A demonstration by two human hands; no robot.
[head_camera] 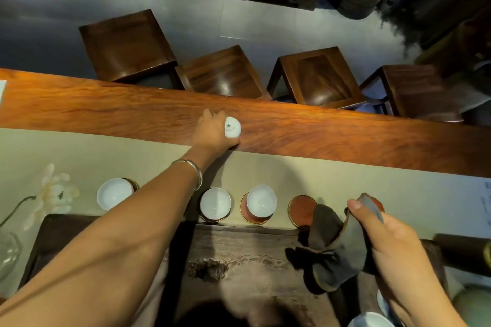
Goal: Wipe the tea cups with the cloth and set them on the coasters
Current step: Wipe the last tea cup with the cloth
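White porcelain: the left hand point(212, 129) grips an inverted tea cup point(232, 127) over the wooden far edge of the surface point(106, 106). Right hand point(390, 236) fingers pinch the cloth point(337, 255) at the near edge. Three cups sit on coasters; one coaster point(301, 210) lies bare. Wiping appears next, requiring cup and cloth brought together.

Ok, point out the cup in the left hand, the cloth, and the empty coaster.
Upturned cup point(232, 127), head view: on its white underside, beside the foot ring.
Cloth point(342, 249), head view: on the grey fold hanging below the right hand's thumb.
Empty coaster point(301, 210), head view: on its bare red centre.
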